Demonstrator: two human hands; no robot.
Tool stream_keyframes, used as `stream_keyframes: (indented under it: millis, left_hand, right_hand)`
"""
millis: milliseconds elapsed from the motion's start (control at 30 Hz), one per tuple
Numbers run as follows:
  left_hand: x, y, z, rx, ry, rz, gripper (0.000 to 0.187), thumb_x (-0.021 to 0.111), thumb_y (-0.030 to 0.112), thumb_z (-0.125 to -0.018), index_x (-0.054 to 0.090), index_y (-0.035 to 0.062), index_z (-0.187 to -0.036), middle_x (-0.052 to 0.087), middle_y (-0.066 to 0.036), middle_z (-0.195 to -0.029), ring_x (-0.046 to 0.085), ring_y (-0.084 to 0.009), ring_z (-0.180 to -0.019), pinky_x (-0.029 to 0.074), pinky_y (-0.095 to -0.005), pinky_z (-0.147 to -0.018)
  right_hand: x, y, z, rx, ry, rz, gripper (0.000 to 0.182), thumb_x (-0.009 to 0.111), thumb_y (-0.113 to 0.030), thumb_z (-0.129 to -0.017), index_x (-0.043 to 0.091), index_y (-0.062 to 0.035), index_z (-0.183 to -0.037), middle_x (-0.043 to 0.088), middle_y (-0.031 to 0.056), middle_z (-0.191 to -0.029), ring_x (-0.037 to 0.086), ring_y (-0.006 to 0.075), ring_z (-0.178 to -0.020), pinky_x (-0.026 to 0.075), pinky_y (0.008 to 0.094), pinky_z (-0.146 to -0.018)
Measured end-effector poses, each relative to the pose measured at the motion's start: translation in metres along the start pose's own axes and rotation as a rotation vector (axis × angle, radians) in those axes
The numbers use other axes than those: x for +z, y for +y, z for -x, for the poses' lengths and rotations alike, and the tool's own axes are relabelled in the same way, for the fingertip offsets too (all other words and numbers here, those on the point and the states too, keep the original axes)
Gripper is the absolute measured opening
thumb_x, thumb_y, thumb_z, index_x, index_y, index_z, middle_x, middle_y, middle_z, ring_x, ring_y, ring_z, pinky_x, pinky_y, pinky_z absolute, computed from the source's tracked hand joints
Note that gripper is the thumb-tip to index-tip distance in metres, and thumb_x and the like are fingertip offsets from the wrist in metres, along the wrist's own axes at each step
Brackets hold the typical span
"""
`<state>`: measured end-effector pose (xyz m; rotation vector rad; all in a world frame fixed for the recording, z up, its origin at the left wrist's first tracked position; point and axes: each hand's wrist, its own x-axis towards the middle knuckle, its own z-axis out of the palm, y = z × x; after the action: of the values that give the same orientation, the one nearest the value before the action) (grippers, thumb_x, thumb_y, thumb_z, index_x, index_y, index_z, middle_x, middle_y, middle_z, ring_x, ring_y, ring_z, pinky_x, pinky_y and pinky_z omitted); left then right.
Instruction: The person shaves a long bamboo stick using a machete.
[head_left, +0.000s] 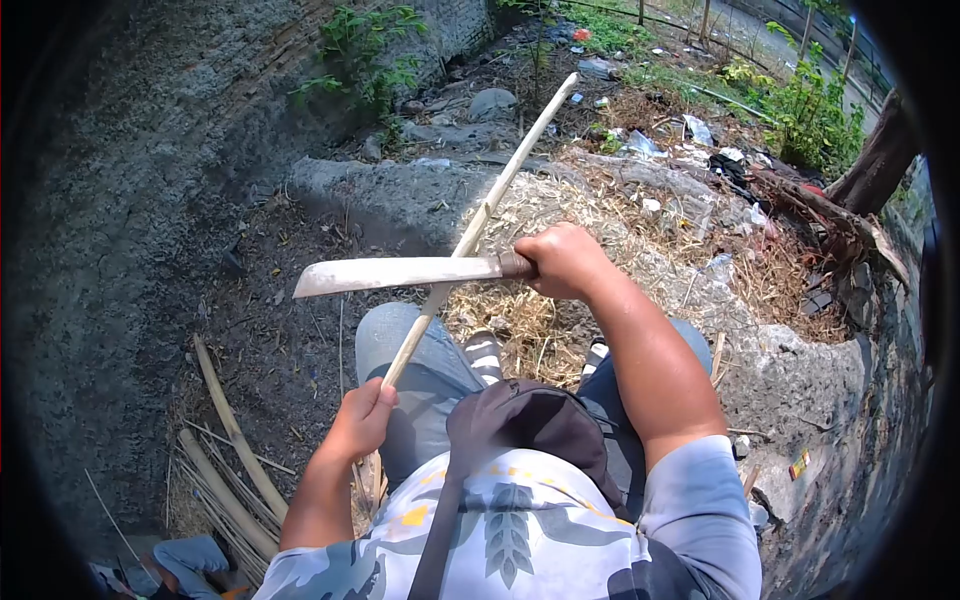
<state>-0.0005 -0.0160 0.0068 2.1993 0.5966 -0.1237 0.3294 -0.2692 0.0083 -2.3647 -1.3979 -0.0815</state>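
My right hand (pixel 562 262) is closed round the dark handle of a machete (pixel 400 274), whose broad pale blade points left. The blade lies across a long, pale wooden stick (pixel 520 155) in this view, a little below the stick's middle. Wrapped round the lower end of that stick is my left hand (pixel 362 418), beside my left knee. From there the stick slants up and away to the right, its far tip over the rubble. Part of the stick is hidden behind the blade.
A rough wall (pixel 150 200) rises on my left. Curved wood strips (pixel 235 430) lie at lower left, near another person's leg (pixel 190 560). Straw shavings (pixel 535 330) cover the ground by my feet. A tree trunk (pixel 878 160) and litter stand at right. A dark bag (pixel 520 425) rests on my lap.
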Motion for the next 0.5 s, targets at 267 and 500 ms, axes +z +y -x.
stream_keyframes:
  millis: [267,500]
  left_hand:
    - [-0.009,0.002,-0.002,-0.064,0.035,0.092,0.037,0.052,0.035,-0.111,0.064,0.0042,-0.094,0.055,-0.002,-0.07,0.051,-0.0097,-0.068,0.044,-0.0326,-0.061]
    - [0.0,-0.009,-0.01,-0.003,0.035,0.097,0.035,0.052,0.033,-0.111,0.064,0.0039,-0.094,0.056,-0.004,-0.071,0.052,-0.012,-0.068,0.045,-0.034,-0.062]
  right_hand:
    - [-0.01,0.02,0.006,0.23,0.016,0.031,0.017,0.071,-0.014,-0.075,0.071,-0.0153,-0.092,0.074,0.0126,-0.088,0.072,0.037,-0.091,0.058,0.0504,-0.082]
    - [-0.005,0.004,0.004,0.163,-0.008,-0.022,0.019,0.074,-0.017,-0.075,0.071,-0.0153,-0.094,0.074,0.0132,-0.089,0.073,0.036,-0.092,0.058,0.0499,-0.084]
